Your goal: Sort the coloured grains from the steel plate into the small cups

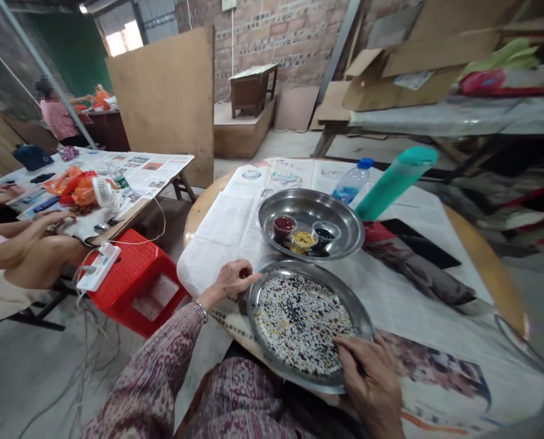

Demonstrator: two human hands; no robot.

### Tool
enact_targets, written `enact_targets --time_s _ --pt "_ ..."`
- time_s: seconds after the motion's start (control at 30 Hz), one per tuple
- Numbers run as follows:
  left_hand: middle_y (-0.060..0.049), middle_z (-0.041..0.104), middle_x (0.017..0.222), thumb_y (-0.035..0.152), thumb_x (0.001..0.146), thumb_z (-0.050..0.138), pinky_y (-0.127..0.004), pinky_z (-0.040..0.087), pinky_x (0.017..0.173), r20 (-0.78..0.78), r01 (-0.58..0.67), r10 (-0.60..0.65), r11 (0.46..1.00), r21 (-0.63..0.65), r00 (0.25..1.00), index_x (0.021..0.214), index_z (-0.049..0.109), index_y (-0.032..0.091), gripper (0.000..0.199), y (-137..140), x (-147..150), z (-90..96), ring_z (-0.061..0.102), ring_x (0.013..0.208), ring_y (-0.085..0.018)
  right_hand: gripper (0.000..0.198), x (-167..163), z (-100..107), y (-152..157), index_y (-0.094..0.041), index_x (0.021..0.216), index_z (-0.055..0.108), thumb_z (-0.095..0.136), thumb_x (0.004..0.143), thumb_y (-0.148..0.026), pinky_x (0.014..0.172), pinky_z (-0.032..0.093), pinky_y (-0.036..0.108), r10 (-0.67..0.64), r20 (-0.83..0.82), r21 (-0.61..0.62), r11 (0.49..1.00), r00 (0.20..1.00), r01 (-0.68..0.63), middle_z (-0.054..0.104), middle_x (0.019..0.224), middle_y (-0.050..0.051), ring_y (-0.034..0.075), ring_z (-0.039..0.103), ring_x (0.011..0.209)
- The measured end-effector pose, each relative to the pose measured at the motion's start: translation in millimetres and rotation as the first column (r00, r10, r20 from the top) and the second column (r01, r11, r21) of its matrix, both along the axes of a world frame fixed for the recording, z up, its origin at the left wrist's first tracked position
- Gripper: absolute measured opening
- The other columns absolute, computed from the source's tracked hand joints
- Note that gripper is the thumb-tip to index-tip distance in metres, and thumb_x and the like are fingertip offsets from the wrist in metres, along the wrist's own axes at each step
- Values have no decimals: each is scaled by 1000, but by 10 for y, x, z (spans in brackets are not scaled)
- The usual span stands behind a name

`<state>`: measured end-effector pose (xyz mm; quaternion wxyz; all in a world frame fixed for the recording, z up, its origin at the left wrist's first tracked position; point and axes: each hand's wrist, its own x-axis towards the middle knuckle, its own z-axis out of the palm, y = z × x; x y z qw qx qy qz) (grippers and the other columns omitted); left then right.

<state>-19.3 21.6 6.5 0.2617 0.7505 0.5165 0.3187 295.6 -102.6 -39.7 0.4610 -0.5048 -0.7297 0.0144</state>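
A round metal tray [365, 308] in front of me is spread with mixed white, black, yellow and dark red beans or grains [294, 317]. At the tray's left rim, my left hand [230, 280] is curled closed, its thumb stretched to the rim; something dark reddish shows inside the curl, too small to name. My right hand [372, 375] reaches over the near right rim, fingertips pinched together at the grains; what they hold is hidden. Behind stands a metal basin [262, 213] holding small cups of red beans [284, 224], yellow grains [303, 239] and black beans [324, 233].
Newspaper covers the round table [221, 213]. A water bottle [354, 180], a green cylinder [397, 180], a folded umbrella [418, 274] and a dark flat device [420, 244] lie beyond. A red stool [134, 286] with a power strip stands left, near another person's arms [20, 250].
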Motion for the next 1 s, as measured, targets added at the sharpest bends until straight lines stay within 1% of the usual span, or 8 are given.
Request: enact_targets --time_s 0.17,0.3,0.43,0.6,0.7,0.77,0.87,1.0 --pt "1 57 71 43 90 60 -26 37 67 -156 107 -100 994 33 983 73 55 18 31 20 49 1 50 67 -13 14 -10 100 -32 -22 94 69 56 94 -25 111 38 50 -11 66 -51 999 998 14 73 86 2 19 66 82" --pt "1 57 72 43 92 55 -26 37 68 -182 130 -122 991 29 976 75 56 19 30 37 37 -3 50 68 -14 13 -34 285 -31 -22 94 69 56 93 -23 107 41 48 -39 289 -79 995 957 64 73 88 3 21 64 86" --pt "1 57 71 47 93 56 -26 38 68 -178 123 -117 992 26 977 76 57 19 33 28 32 14 50 67 -14 22 -56 492 89 -18 108 69 54 95 -28 95 48 42 -30 470 -194 972 882 136 72 104 10 25 63 100" --pt "0 60 74 49 95 54 -27 39 70 -174 86 -76 995 50 982 76 59 19 36 6 45 20 53 69 -15 42 -240 624 473 -17 128 60 50 98 -43 87 49 41 -74 543 -339 892 836 299 67 118 15 28 61 105" --pt "-1 62 75 48 97 53 -27 40 71 -191 74 -60 995 65 980 77 60 18 37 -9 53 30 55 71 -16 49 -441 640 695 -17 130 59 55 95 -51 81 49 39 -41 536 -448 833 843 325 64 117 17 30 59 106" --pt "-2 62 76 48 98 53 -27 41 72 -199 68 -51 994 80 979 77 59 18 37 -20 57 37 56 72 -16 39 -562 634 793 -18 123 62 55 96 -45 80 48 37 17 489 -499 826 872 264 63 114 15 28 60 103" --pt "-2 62 76 47 98 53 -27 41 73 -206 69 -49 993 91 977 77 59 18 36 -30 59 39 57 72 -15 20 -671 626 837 -19 106 66 49 95 -23 84 48 34 173 378 -548 833 910 69 65 106 10 22 62 94" --pt "-1 62 76 48 98 52 -27 40 71 -208 75 -58 994 74 977 78 59 18 37 -31 55 28 55 71 -15 20 -663 687 665 -20 96 65 48 91 -12 83 49 32 409 286 -609 776 867 -165 66 94 5 19 63 88"
